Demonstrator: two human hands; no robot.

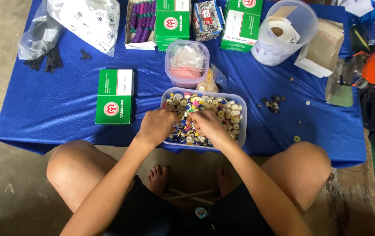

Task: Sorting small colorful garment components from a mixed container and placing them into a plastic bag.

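Both hands are down in the clear tub of buttons (240, 114), which sits at the near edge of the blue worktop (56, 105), dead centre. The left hand (157, 125) curls into the pile, its fingers buried, so whether they pinch anything can't be told. The right hand (209, 124) does the same, fingertips hidden among the buttons. At nine o'clock from the tub lies a green and white box (115, 96). At two o'clock, loose dark buttons (273, 104) are too small to tell apart.
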